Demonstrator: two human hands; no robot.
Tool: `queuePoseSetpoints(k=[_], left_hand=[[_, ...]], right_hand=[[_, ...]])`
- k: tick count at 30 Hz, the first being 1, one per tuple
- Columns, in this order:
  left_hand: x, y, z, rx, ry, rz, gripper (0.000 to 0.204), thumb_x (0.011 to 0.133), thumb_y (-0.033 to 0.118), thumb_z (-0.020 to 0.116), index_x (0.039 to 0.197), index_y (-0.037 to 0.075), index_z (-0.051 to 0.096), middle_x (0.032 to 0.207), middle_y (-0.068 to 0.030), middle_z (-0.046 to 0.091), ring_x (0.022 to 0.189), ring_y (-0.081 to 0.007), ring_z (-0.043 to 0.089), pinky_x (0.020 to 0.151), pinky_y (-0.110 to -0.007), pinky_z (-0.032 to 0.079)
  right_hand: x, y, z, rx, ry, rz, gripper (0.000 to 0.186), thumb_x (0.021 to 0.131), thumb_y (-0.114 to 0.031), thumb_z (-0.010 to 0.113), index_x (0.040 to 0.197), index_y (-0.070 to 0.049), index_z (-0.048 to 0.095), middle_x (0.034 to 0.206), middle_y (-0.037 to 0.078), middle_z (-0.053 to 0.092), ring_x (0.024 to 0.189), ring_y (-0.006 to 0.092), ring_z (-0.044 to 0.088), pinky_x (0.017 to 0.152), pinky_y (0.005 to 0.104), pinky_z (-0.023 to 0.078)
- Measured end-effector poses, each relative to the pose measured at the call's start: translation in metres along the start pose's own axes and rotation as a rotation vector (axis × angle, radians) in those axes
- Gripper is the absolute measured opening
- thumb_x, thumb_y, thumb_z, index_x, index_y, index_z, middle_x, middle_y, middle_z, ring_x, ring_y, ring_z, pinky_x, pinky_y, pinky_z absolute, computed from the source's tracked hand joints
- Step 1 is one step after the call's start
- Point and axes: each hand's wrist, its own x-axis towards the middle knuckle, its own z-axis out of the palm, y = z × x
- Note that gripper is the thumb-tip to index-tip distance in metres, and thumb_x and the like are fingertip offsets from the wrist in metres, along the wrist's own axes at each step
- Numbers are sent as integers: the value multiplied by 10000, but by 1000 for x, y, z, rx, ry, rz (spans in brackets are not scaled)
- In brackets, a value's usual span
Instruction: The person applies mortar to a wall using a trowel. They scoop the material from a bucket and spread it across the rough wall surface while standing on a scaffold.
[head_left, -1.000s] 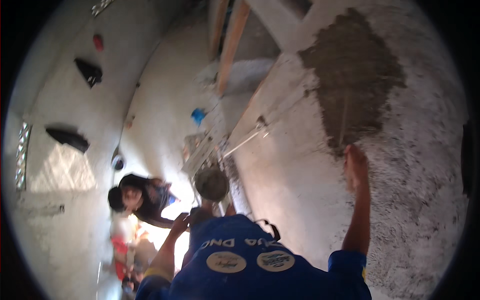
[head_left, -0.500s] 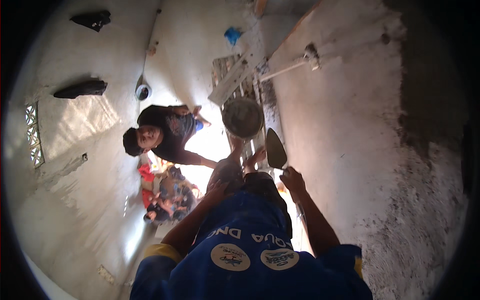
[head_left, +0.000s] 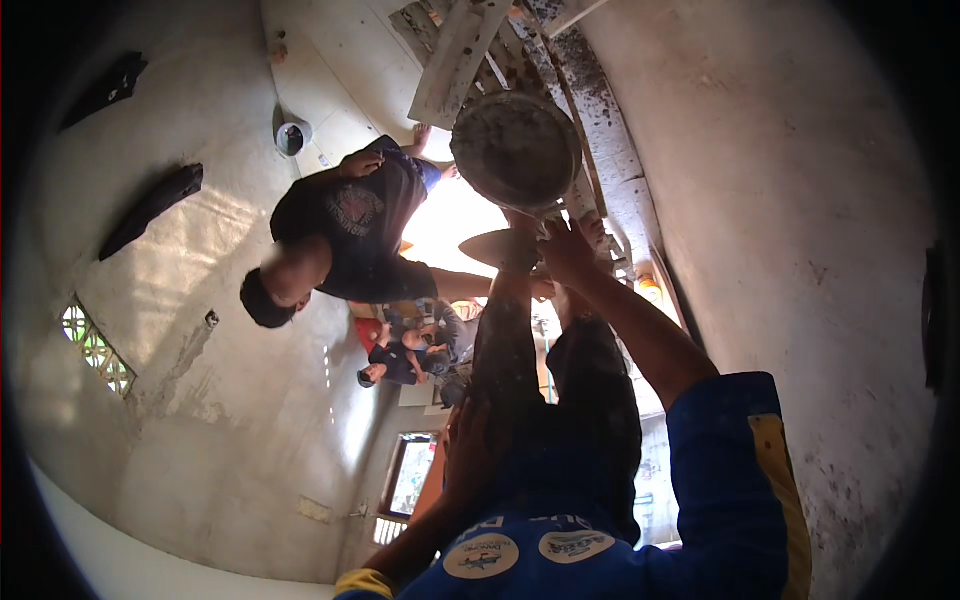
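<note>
My right hand [head_left: 568, 252] reaches forward and down to the near side of a round bucket [head_left: 517, 150] and grips a trowel [head_left: 484, 248]. The trowel's pointed blade extends leftward across my lower leg. Grey material, like mortar, fills the bucket, which sits on wooden planks by my feet. Against my left thigh rests my left hand [head_left: 468, 445], fingers stretched along the dark trousers with nothing in them.
Below on the left, a person in a dark shirt [head_left: 350, 220] leans over, an arm stretched toward my legs. Loose boards [head_left: 455, 65] lie beyond the bucket. A plastered wall [head_left: 760, 200] rises at right. Several people [head_left: 415, 345] sit farther down.
My right hand has moved forward and left with the trowel, from beside the wall to the bucket's near side. My view has shifted, and the person below has turned their head down.
</note>
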Motion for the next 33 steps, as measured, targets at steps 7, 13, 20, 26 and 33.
queuePoseSetpoints(k=[7, 13, 20, 26, 33], left_hand=[[12, -15, -21, -140, -84, -137, 674, 823, 299, 705, 1391, 85, 413, 1472, -228, 327, 1366, -412, 300, 1093, -549, 277], [43, -24, -50, -168, -115, -191, 736, 813, 365, 708, 1424, 129, 373, 1504, -192, 287, 1390, -406, 244, 1085, -589, 253], [79, -19, -85, -131, -72, -226, 695, 818, 382, 690, 1390, 121, 391, 1498, -193, 279, 1378, -420, 256, 1035, -644, 276], [89, -19, -94, -115, 60, -123, 580, 852, 347, 656, 1322, 67, 463, 1451, -202, 354, 1347, -407, 320, 1032, -595, 318], [118, -4, -36, -811, 148, 125, 457, 871, 247, 637, 1243, 7, 522, 1294, -216, 487, 1257, -356, 434, 1040, -428, 366]], right_hand=[[88, 35, 71, -70, 174, 33, 273, 821, -271, 622, 998, -95, 732, 1273, 150, 568, 1271, 322, 458, 1120, 546, 252], [158, 13, 12, -157, -270, -194, 351, 828, -269, 628, 1156, -161, 687, 1160, 138, 638, 1193, 279, 557, 988, 442, 450], [203, -13, -62, -109, -206, -193, 248, 599, -282, 743, 820, -169, 732, 863, 96, 662, 871, 291, 663, 794, 423, 519], [190, 1, -124, 103, -236, -248, 410, 720, -358, 708, 1033, -93, 709, 919, 159, 696, 870, 324, 678, 789, 453, 533], [25, -79, -240, 808, -133, 308, 614, 801, -322, 739, 1284, 7, 547, 1133, 190, 642, 1058, 273, 631, 883, 364, 496]])
